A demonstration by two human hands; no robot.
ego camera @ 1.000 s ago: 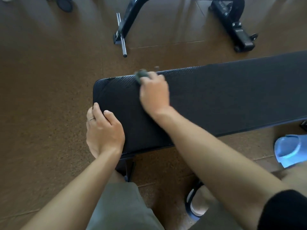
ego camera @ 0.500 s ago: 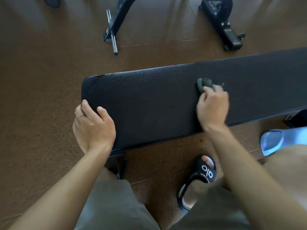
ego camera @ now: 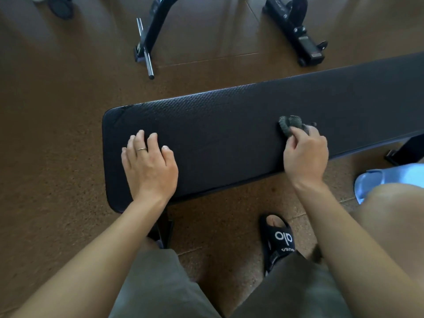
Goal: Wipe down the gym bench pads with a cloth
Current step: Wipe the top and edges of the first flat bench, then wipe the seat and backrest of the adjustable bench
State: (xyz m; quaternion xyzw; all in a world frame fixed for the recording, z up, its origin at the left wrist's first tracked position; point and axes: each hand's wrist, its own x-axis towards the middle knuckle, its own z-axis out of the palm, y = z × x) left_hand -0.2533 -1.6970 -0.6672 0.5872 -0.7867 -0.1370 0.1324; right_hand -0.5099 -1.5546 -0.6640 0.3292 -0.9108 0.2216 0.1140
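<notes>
Now, line by line.
Cloth: a small dark grey-green cloth point(ego camera: 289, 125), bunched into a wad, lies on the bench pad point(ego camera: 229, 138) just beyond the right fingertips, with its folds bulging out on the far side of them.
Grip: the right hand point(ego camera: 306, 154) has its fingers and thumb curled round the near part of the cloth and holds it down against the pad.
Pad: a long black pad with a fine woven texture and a rounded end; from the grip it runs far to the left and also off to the right edge of view, and light catches its far edge.
Other hand: the left hand point(ego camera: 149, 166) lies flat on the pad well to the left of the grip, near the rounded end, with fingers spread and relaxed, holding nothing; a thin ring point(ego camera: 141, 148) is on one finger.
Writing: a black sandal point(ego camera: 278, 239) on the floor, nearer the person than the grip, bears large white letters that read "alo", with a smaller word under them too small to read.
Around: a pale blue slipper point(ego camera: 387, 177) lies to the right of the grip, partly hidden by a bare knee.
Beyond: a black metal frame point(ego camera: 160, 17) with a chrome peg point(ego camera: 145, 51) stands on the brown speckled floor point(ego camera: 46, 134) past the pad's far edge.
Near side: grey-green shorts point(ego camera: 156, 288) fill the bottom of the view, below both forearms.
</notes>
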